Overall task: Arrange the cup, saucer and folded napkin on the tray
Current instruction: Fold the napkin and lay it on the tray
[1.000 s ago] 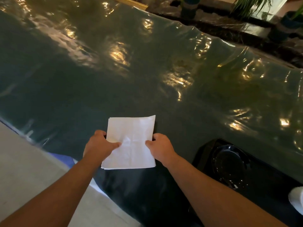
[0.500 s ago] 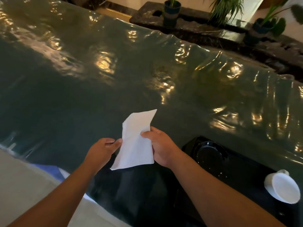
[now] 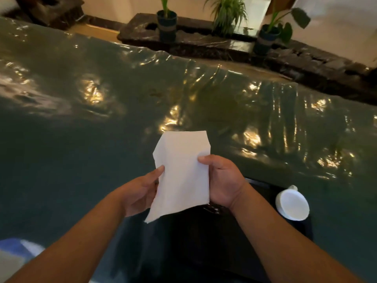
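Both hands are clamped on a white paper napkin (image 3: pixel 181 174), held up in the air above the near edge of the surface (image 3: pixel 81 139), which is covered by a glossy, wrinkled green sheet. The left hand (image 3: pixel 140 193) pinches the napkin's left edge between thumb and fingers; the right hand (image 3: pixel 224 180) grips the right edge, thumb on the front face and fingers behind it. The napkin stands roughly upright, its lower left corner drooping free and its top corners bent inward.

That droop suggests a very light, limp sheet with no stiffness of its own. It will likely sag wherever it is unsupported, crease at the lightest press and tear if pulled taut, so it is best held by opposite edges or corners with a light pinch, as it is now, and folded by bringing the edges together rather than dragging.

A dark tray (image 3: pixel 302 229) lies at the near right of the surface, partly hidden behind the right forearm. A white cup (image 3: pixel 292 205) rests on it, its handle pointing towards the far edge. It looks like hard ceramic, probably smooth and breakable, best taken by the handle or around the body. The saucer is not clearly visible.
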Available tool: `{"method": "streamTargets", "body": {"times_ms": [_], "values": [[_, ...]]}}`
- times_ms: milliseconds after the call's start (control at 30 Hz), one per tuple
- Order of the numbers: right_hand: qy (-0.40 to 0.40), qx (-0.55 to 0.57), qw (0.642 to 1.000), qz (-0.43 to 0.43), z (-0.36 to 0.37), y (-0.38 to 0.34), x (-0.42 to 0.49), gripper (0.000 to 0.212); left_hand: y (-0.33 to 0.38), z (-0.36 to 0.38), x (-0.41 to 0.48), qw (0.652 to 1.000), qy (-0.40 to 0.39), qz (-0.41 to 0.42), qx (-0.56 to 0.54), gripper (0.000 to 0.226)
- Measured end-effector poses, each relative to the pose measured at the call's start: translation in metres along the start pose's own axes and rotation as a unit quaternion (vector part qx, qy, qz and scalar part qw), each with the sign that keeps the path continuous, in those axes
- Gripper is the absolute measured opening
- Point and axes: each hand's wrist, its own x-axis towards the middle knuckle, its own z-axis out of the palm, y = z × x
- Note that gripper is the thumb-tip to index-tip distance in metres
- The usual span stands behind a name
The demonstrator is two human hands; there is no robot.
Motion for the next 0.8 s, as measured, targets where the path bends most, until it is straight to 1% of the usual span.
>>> {"method": "streamTargets", "body": {"times_ms": [67,167,267,333,433,500,567,667,700,767,800], "values": [[0.02,-0.006,1.0,-0.014,-0.017,-0.011,-0.016,0.057,0.005,0.02,0.01,1.0,0.004,0.016,-0.003,0.071],[0.063,-0.017,0.997,-0.041,-0.055,-0.027,-0.043,0.047,0.014,0.05,0.025,0.999,0.001,0.051,-0.015,0.058],[0.115,-0.056,0.989,-0.07,-0.098,-0.038,-0.069,0.043,0.021,0.072,0.038,0.997,0.012,0.075,-0.012,0.052],[0.154,-0.107,0.979,-0.079,-0.124,-0.042,-0.082,0.04,0.024,0.089,0.048,0.996,0.031,0.076,0.024,0.043],[0.215,-0.183,0.957,-0.072,-0.153,-0.044,-0.096,0.028,0.024,0.11,0.062,0.991,0.064,0.065,0.098,0.032],[0.24,-0.213,0.944,-0.069,-0.169,-0.044,-0.107,0.024,0.022,0.124,0.069,0.986,0.057,0.056,0.145,0.026],[0.25,-0.214,0.942,-0.068,-0.179,-0.043,-0.117,0.025,0.02,0.133,0.075,0.984,0.042,0.05,0.164,0.024],[0.244,-0.16,0.954,-0.072,-0.189,-0.042,-0.129,0.028,0.017,0.143,0.083,0.989,0.023,0.053,0.136,0.03],[0.24,-0.149,0.957,-0.072,-0.191,-0.041,-0.132,0.027,0.016,0.147,0.084,0.99,0.019,0.057,0.127,0.028],[0.256,-0.153,0.952,-0.074,-0.192,-0.038,-0.136,0.036,0.015,0.152,0.085,0.989,0.03,0.061,0.134,0.018],[0.271,-0.157,0.947,-0.076,-0.194,-0.036,-0.137,0.04,0.014,0.154,0.086,0.988,0.038,0.059,0.14,0.019]]}}
